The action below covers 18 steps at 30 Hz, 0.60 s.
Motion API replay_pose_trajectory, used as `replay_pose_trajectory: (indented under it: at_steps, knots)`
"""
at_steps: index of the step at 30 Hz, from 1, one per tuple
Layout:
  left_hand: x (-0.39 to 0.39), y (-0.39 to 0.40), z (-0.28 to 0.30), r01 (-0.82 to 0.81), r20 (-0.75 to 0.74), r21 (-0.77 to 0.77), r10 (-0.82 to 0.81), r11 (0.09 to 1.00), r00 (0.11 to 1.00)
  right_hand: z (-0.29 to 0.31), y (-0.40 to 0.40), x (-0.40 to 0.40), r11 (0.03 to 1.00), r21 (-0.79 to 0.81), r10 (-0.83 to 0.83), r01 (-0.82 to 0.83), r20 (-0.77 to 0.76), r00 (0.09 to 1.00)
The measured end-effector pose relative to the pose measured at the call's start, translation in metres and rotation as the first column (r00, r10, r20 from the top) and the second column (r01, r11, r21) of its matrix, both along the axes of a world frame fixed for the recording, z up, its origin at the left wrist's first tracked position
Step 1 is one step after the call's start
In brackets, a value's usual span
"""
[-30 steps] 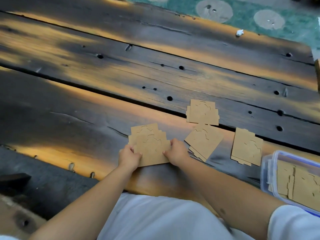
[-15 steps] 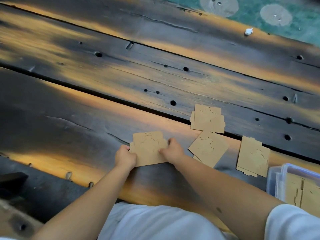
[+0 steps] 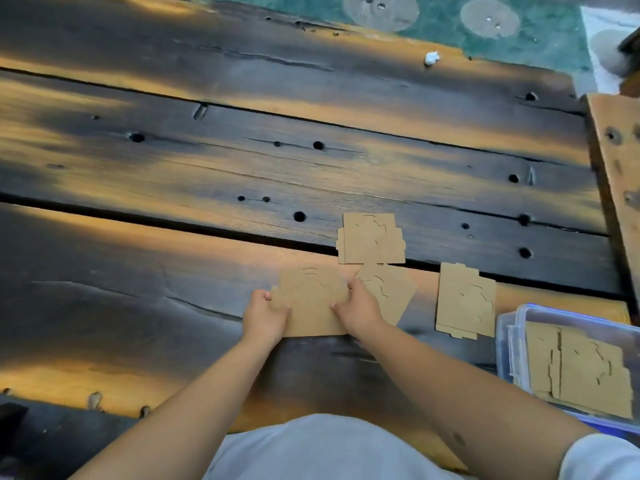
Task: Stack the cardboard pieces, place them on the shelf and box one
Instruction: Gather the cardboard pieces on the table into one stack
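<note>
**Both hands on cardboard stack, near edge of table**

Head view, slight blur. Left hand (image 3: 265, 315) grips left edge of a cardboard stack (image 3: 311, 303), fingers curled over the edge. Right hand (image 3: 358, 311) grips the stack's right side, thumb on top, fingers curled round the edge. Stack lies flat on the dark plank table (image 3: 173, 168), near side, approx centre of view. Cut lines visible on top sheet; how many sheets in it, can't tell.

Other cardboard pcs on table:
- far stack (image 3: 372, 239), just beyond right hand, straddles the gap between two planks.
- tilted piece (image 3: 391, 294), just right of right hand, partly hidden by it; its far corner touches or slips under far stack, can't tell which.
- right piece (image 3: 465, 301), apart from the others, near the clear plastic box (image 3: 505, 341).

Box sits at right near corner of table, partly cut off by frame edge, blue-tinted rim. Inside: more cardboard sheets (image 3: 581, 372) lying flat.

Bkgd: small white scrap (image 3: 432, 58) at far edge of table. Green patterned floor (image 3: 540, 32) beyond. Lighter wood board (image 3: 620, 150) at right edge. Person's white shirt (image 3: 322, 448) at bottom of view.
</note>
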<state>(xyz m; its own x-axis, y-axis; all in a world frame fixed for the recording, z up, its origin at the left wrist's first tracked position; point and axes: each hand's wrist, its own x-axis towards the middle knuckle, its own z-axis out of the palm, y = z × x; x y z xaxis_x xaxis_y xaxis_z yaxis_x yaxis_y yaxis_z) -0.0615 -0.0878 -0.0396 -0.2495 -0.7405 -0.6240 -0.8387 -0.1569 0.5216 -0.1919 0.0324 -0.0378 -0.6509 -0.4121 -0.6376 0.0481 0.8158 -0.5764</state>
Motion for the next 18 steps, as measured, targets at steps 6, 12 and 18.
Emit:
replay_pose_trajectory:
  at_steps: [6, 12, 18]
  knots:
    - [-0.081, 0.004, -0.002, 0.091, -0.117, 0.021, -0.088, 0.996, 0.989, 0.006, 0.018, -0.07, 0.993, 0.011, -0.12, 0.121, -0.067, 0.99]
    - [-0.158, -0.007, -0.008, 0.214, -0.096, -0.046, -0.217, 0.976, 0.971, -0.001, 0.007, -0.134, 0.979, 0.033, -0.199, 0.202, -0.089, 0.976]
    - [-0.201, -0.017, -0.017, 0.234, 0.012, -0.075, -0.234, 0.969, 0.972, -0.018, -0.01, -0.169, 0.964, 0.132, -0.211, 0.229, -0.142, 0.967]
